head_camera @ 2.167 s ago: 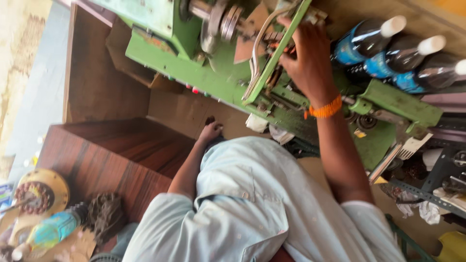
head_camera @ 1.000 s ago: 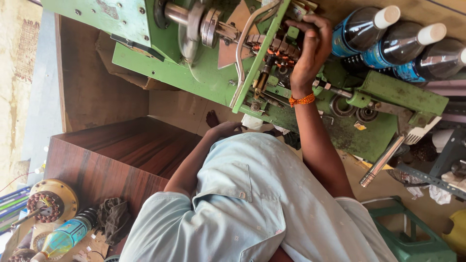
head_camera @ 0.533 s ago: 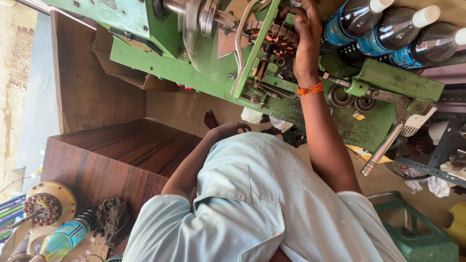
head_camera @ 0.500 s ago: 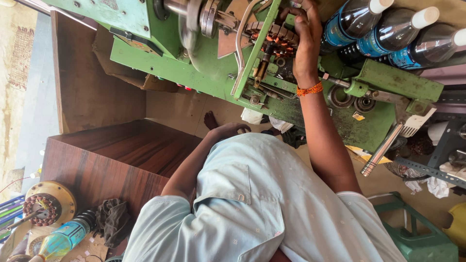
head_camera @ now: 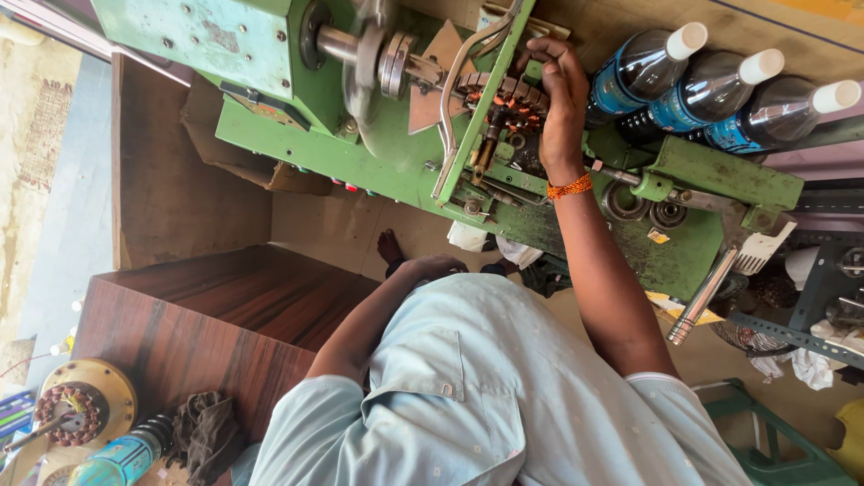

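Observation:
A green winding machine [head_camera: 270,54] fills the top of the view. A slotted core with copper windings [head_camera: 504,94] is mounted on its shaft [head_camera: 346,45]. My right hand [head_camera: 560,99], with an orange thread at the wrist, reaches up and curls its fingers over that core. My left arm is bent, and my left hand [head_camera: 434,267] rests on my knee with its fingers hidden. My light blue shirt [head_camera: 504,396] covers the bottom of the view.
Three dark bottles with white caps [head_camera: 711,81] lie beside the machine at upper right. A brown wooden cabinet [head_camera: 198,315] stands at left, with a yellow wound motor part [head_camera: 81,409], a rag [head_camera: 205,427] and a blue-green tool [head_camera: 121,459]. A metal lever [head_camera: 702,295] and green stool [head_camera: 774,441] are at right.
My right hand has moved from the machine's frame onto the wound core and stayed there. My left hand has kept to my knee. The view has shifted slightly.

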